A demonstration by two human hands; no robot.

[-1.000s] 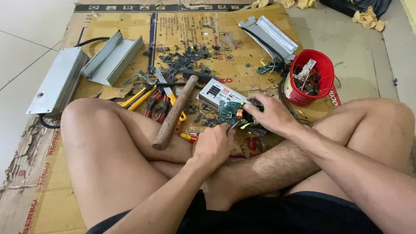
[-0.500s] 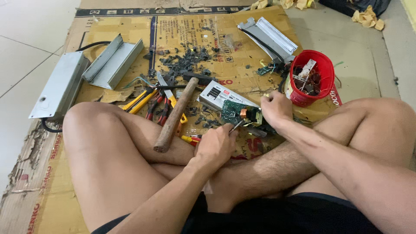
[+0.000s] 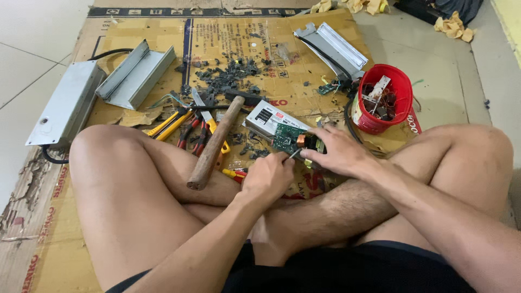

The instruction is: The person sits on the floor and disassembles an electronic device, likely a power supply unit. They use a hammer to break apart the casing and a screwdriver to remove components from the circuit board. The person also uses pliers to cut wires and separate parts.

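Head view: flattened brown cardboard (image 3: pixel 228 49) covers a pale tiled floor (image 3: pixel 32 43). The left hand (image 3: pixel 267 176) grips a thin tool against the green circuit board (image 3: pixel 286 137), which the right hand (image 3: pixel 332 152) clasps on the cardboard before crossed legs. A red tub (image 3: pixel 399 116) stands nearby.

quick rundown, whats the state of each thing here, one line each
circuit board: bare, out of any case, pinned under the right hand
thin tool: gripped in the left hand, tip at the board
hammer: lying idle, handle resting on the leg
red bucket: upright, holding parts
grey metal case: open, empty
pliers: lying unused
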